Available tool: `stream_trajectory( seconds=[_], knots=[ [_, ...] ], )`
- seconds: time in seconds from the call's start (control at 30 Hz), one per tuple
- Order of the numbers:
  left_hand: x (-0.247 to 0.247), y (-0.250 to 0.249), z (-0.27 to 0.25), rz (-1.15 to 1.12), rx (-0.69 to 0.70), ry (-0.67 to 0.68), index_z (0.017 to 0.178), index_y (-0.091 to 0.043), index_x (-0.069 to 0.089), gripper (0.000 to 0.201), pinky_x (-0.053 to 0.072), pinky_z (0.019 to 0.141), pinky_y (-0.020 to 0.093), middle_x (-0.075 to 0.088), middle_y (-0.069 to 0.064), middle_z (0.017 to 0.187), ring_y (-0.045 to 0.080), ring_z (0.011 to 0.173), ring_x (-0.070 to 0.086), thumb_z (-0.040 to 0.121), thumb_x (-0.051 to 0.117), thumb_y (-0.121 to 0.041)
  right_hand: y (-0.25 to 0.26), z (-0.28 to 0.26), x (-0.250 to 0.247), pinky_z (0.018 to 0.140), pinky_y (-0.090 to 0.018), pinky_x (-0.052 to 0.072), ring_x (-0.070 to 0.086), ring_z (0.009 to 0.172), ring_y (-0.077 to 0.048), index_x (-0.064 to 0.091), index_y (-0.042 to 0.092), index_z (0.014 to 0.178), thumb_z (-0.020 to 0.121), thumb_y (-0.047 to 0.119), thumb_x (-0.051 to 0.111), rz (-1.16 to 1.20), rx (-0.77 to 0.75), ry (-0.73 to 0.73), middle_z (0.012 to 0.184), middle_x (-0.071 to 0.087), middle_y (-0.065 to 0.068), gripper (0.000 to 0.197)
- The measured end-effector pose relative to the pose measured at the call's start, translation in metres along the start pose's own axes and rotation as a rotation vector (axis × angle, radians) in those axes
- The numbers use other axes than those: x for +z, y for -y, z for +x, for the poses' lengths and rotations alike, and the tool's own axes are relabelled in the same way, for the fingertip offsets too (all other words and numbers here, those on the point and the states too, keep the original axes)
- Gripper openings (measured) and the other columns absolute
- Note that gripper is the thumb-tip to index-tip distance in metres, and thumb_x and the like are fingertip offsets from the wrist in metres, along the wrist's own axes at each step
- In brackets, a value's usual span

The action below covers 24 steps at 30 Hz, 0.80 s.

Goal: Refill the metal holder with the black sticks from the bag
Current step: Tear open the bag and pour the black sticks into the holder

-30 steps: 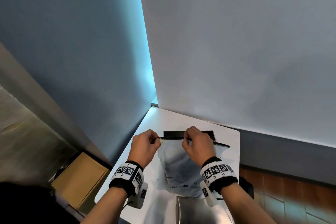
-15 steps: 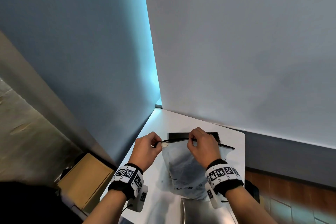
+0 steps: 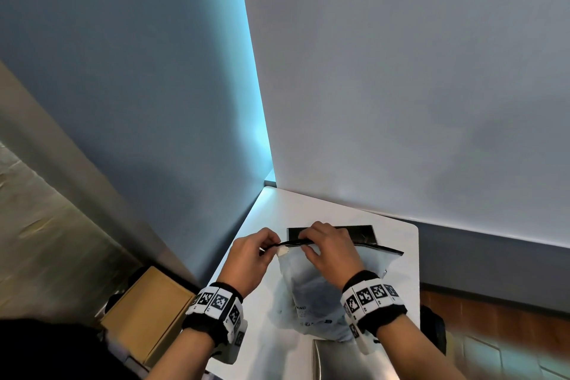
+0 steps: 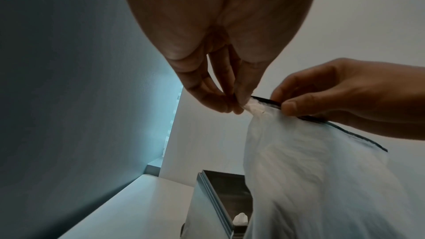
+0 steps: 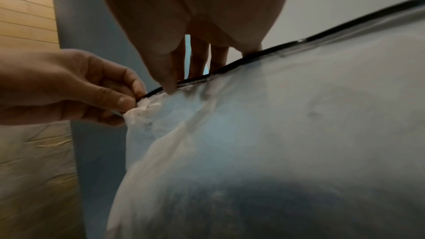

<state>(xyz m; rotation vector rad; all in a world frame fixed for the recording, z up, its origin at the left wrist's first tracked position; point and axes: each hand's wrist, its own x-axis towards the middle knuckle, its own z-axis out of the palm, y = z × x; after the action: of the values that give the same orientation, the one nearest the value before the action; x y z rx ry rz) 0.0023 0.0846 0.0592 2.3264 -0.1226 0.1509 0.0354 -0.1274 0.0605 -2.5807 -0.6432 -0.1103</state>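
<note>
Bag [image 3: 320,293] mid-frame: left hand [image 3: 249,259] pinches corner, right hand [image 3: 331,251] pinches black zip strip [image 3: 379,247]; peel apart evenly, bag upright

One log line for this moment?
left hand: pinches frosted plastic bag corner | right hand: pinches black zip strip | metal holder: unfilled

Frosted plastic bag [image 3: 311,284]; brushed metal holder [image 4: 207,204].
</note>
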Motion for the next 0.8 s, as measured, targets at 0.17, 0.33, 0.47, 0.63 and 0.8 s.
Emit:
stream_trajectory(
  seconds=[0.17, 0.33, 0.47, 0.63, 0.8],
  knots=[
    [0.003, 0.003, 0.003, 0.044, 0.042, 0.027, 0.093, -0.033, 0.065, 0.023, 0.057, 0.078, 0.03, 0.07, -0.017, 0.085, 0.004, 0.081, 0.067, 0.091, 0.072, -0.011, 0.012, 0.007, 0.002, 0.078, -0.039, 0.043, 0.06, 0.092, -0.019, 0.064, 0.025, 0.096, 0.092, 0.023, 0.055, 0.005, -0.043, 0.012, 0.094, 0.062, 0.008, 0.011],
    [0.006, 0.003, 0.004, 0.066, 0.052, 0.037, 0.093, -0.033, 0.064, 0.022, 0.057, 0.078, 0.034, 0.07, -0.018, 0.085, 0.004, 0.081, 0.066, 0.09, 0.071, -0.012, 0.014, 0.011, 0.001, 0.077, -0.038, 0.042, 0.06, 0.09, -0.019, 0.064, 0.022, 0.094, 0.093, 0.018, 0.053, 0.024, -0.045, 0.028, 0.093, 0.062, 0.007, 0.012],
    [0.006, 0.002, 0.005, 0.077, 0.067, 0.044, 0.095, -0.033, 0.062, 0.021, 0.057, 0.078, 0.035, 0.07, -0.018, 0.086, 0.005, 0.083, 0.066, 0.09, 0.069, -0.013, 0.015, 0.012, 0.001, 0.075, -0.037, 0.041, 0.06, 0.089, -0.02, 0.064, 0.022, 0.094, 0.092, 0.019, 0.053, 0.032, -0.043, 0.027, 0.093, 0.062, 0.006, 0.012],
    [0.006, 0.002, 0.005, 0.069, 0.146, 0.032, 0.099, -0.035, 0.063, 0.026, 0.057, 0.077, 0.033, 0.068, -0.017, 0.09, 0.006, 0.085, 0.065, 0.092, 0.066, -0.01, 0.013, 0.008, 0.001, 0.077, -0.041, 0.045, 0.06, 0.094, -0.019, 0.062, 0.026, 0.105, 0.092, 0.022, 0.053, 0.029, -0.042, 0.011, 0.098, 0.062, 0.006, 0.016],
    [0.007, 0.002, 0.005, 0.075, 0.172, 0.012, 0.099, -0.035, 0.065, 0.028, 0.057, 0.074, 0.031, 0.063, -0.015, 0.086, 0.008, 0.081, 0.062, 0.092, 0.065, -0.008, 0.011, 0.003, 0.0, 0.078, -0.042, 0.045, 0.059, 0.094, -0.019, 0.062, 0.029, 0.107, 0.091, 0.022, 0.053, 0.029, -0.093, 0.017, 0.098, 0.059, 0.005, 0.019]
  ],
)
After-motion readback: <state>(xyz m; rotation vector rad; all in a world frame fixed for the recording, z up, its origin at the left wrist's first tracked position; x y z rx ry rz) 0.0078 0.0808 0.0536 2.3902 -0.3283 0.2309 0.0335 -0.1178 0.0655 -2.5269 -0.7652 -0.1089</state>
